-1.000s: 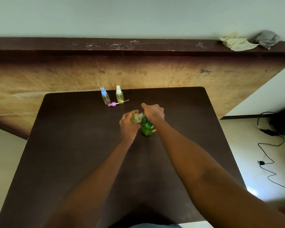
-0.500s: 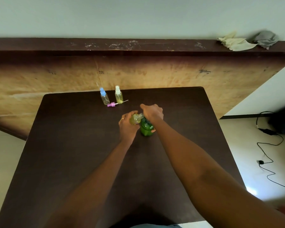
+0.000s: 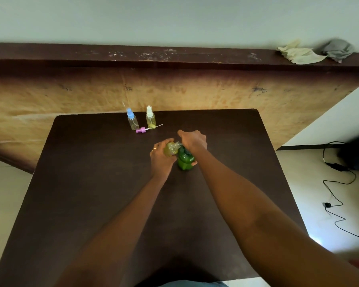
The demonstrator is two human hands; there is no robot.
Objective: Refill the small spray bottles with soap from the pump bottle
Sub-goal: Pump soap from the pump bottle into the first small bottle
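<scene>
Little had shifted since the earlier frames: both hands stayed together at mid-table (image 3: pixel 91 183). The left hand (image 3: pixel 161 160) gripped an uncapped small bottle (image 3: pixel 170 149), tilted with its mouth pointing right, at the spout of the green pump bottle (image 3: pixel 184 161). The right hand (image 3: pixel 193 139) curled over the pump head, directly above it, so the coming press probably ran straight down.

Dim, soft light here, and the counter (image 3: pixel 91 183) reads dark and matte. Bright glare patch on the floor (image 3: pixel 316 238) right of the counter. Wide-angle bend bows the ledge (image 3: pixel 174 56) beyond it; forearms (image 3: pixel 278 235) nearest the lens go soft.
</scene>
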